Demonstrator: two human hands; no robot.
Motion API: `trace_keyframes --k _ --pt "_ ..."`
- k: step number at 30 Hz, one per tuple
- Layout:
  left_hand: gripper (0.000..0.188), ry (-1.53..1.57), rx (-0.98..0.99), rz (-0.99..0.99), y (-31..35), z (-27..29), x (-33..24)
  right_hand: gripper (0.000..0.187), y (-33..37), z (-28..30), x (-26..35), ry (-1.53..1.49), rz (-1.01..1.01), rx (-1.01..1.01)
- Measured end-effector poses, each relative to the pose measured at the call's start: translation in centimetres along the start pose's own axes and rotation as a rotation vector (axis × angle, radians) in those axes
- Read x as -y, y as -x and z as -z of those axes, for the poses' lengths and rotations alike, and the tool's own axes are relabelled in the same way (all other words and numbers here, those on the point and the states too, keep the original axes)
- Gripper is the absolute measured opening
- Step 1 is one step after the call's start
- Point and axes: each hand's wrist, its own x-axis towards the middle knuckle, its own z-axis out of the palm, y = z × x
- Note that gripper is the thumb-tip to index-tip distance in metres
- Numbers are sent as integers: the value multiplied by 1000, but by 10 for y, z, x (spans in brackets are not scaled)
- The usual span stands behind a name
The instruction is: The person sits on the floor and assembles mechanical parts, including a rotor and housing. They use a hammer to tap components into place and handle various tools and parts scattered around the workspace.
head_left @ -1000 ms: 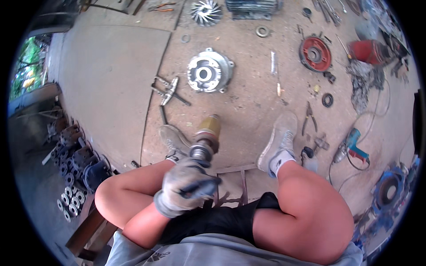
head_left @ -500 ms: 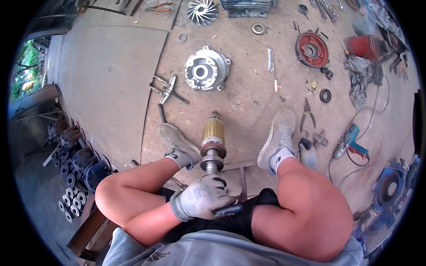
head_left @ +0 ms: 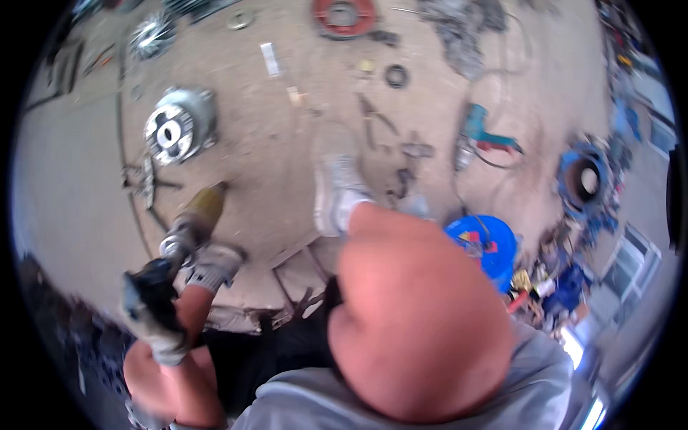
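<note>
Closed round the near end of a motor rotor [head_left: 199, 211] is my gloved left hand [head_left: 154, 308]; blur smears its dark fingertips. The rotor tilts, its yellowish-brown core pointing away and to the right, above my left shoe [head_left: 215, 264]. Beyond it stands a silver motor housing [head_left: 175, 130], with a bearing puller [head_left: 149, 183] nearer to me. My right hand [head_left: 416, 206], in a pale glove, is partly hidden beside my right knee, close to a small metal fitting [head_left: 416, 148]. Its fingers are too blurred to read. Pliers [head_left: 376, 122] lie farther off.
To the right lie a teal power drill [head_left: 487, 136] with its cord, a blue tub [head_left: 505, 247] holding small things, and a blue motor casing [head_left: 582, 179]. Far off are a red end cover [head_left: 344, 16], a black ring [head_left: 395, 76] and a fan wheel [head_left: 152, 34].
My view has swung to the right, bringing the blue tub into sight. The left hand still grips the rotor, which now slants more to the right. Blur has grown.
</note>
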Motion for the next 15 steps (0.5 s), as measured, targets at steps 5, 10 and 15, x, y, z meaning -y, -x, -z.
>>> trace_keyframes --k 5,10,15 --pt "42 -288 69 -355 -14 33 61 89 101 -44 12 114 -214 292" --pt "50 -228 148 -380 -19 29 54 92 175 -116 3 -84 -464 473" --pt "37 -196 168 -343 -25 26 41 83 180 -156 -20 -101 -468 494"
